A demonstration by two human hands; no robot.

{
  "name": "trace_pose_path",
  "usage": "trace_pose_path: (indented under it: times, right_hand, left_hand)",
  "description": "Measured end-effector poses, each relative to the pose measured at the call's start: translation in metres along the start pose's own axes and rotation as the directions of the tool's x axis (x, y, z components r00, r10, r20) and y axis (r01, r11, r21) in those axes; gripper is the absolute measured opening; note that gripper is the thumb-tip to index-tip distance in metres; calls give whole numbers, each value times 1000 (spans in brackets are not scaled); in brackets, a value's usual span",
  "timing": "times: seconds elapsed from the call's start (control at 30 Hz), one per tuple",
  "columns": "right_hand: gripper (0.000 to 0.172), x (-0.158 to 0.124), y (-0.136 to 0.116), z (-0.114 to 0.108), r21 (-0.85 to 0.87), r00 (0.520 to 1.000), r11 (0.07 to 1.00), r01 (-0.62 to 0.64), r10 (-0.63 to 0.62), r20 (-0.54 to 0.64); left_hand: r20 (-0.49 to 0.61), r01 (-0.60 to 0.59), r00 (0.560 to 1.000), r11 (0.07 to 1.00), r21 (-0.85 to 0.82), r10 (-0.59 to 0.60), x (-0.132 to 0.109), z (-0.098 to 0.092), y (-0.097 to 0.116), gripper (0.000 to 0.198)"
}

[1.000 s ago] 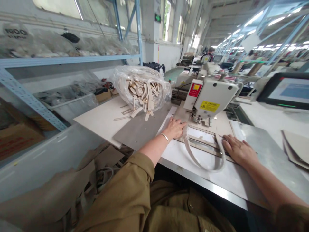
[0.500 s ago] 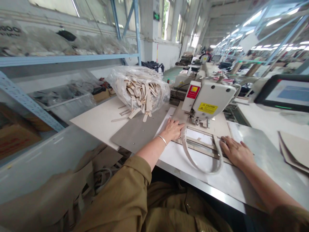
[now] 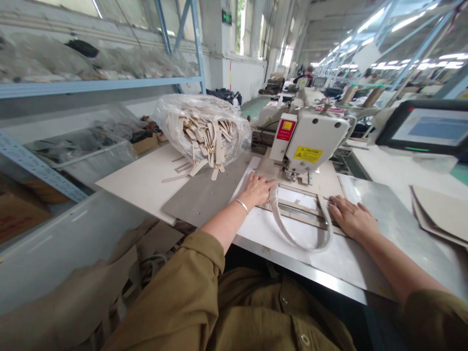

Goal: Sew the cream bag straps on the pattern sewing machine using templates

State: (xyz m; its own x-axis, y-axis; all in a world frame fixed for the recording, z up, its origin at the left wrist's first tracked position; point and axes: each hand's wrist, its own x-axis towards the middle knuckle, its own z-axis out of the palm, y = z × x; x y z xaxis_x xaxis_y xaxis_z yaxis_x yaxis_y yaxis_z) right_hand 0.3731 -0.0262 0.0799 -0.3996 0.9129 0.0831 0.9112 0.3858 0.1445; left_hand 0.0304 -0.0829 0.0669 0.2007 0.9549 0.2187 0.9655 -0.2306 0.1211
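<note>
A looped cream strap (image 3: 292,235) is seemingly steadied on the sewing template (image 3: 298,210) by the left hand (image 3: 256,191) and right hand (image 3: 353,219), both pressed flat, neither clamped.

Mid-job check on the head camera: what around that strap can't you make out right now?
Head view:
Ends of the beige strap: hidden by the left hand and the metal template bars.
Needle point: hidden by the sewing machine head.
Text on the monitor: too small and blurred.
Straps inside the plastic bag: hazed by the film.
</note>
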Motion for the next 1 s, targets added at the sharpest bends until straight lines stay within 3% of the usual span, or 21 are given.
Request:
trace_pose_path:
  times: [0.67, 0.87, 1.0]
  right_hand:
    - [64, 2, 0, 1, -14, 1000, 1000, 9, -9, 4]
    - [61, 0, 0, 2, -19, 998, 999, 39, -39, -40]
    - [60, 3, 0, 8, -35, 993, 999, 32, -35, -114]
  left_hand:
    - [18, 9, 1000, 998, -60, -8, 0, -2, -1, 55]
    - [-3, 3, 1000, 997, -79, -3, 0, -6, 0, 60]
    - [-25, 32, 999, 992, -122, -35, 8, 1, -2, 52]
